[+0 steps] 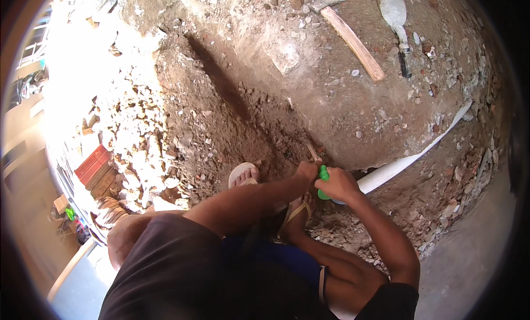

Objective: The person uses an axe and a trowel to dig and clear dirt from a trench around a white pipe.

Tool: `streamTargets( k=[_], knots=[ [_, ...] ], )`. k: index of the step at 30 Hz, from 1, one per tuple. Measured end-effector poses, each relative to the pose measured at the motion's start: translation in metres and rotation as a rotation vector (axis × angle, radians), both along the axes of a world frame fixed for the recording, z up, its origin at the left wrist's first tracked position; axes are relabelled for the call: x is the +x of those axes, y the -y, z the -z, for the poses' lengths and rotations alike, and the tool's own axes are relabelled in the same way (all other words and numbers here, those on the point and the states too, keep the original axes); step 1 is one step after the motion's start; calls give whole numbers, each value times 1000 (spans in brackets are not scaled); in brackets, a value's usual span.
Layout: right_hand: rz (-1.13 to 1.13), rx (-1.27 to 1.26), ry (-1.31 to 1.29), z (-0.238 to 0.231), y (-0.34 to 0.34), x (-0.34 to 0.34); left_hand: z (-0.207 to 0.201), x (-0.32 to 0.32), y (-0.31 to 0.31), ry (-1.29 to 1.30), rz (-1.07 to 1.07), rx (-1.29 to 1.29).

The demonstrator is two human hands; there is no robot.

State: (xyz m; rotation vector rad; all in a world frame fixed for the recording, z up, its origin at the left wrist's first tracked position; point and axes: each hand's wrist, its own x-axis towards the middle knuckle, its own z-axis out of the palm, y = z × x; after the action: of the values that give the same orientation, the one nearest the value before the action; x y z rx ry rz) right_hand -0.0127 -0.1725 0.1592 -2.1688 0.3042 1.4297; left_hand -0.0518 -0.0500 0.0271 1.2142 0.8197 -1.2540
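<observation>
Both hands: left hand [307, 170], right hand [338, 184], on smooth green fitting [323, 174], white pipe [408, 161].

Pipe [411, 161]: white plastic, smooth, slightly glossy, dusty in places.
Fitting [323, 176]: green plastic, smooth, bright, gripped between the left hand [307, 171] and right hand [338, 184].
Hammer [346, 30]: pale bare wood handle, matt; dull grey metal head.
Trowel [394, 13]: grey metal blade, matt, cement-crusted; dark handle.
Ground [232, 115]: brown earth, rough, crumbly, strewn with pale stone chips and brick bits.
Sandal [243, 173]: pale rubber, matt.
Shirt [165, 270]: dark cloth, matt.
</observation>
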Motion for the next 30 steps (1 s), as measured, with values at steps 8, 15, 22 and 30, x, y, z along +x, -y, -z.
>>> streamTargets(
  k=[8,15,22,30],
  knots=[
    [820,210,80,110,-26,-46,58,7,-5,158,-23,270],
    [850,301,-16,74,-67,-49,35,-4,-46,220,-72,380],
    [1079,280,-138,86,-45,-43,39,18,-13,295,258,439],
    [1065,337,-76,67,-61,-61,-4,16,-32,337,142,437]
  ],
)
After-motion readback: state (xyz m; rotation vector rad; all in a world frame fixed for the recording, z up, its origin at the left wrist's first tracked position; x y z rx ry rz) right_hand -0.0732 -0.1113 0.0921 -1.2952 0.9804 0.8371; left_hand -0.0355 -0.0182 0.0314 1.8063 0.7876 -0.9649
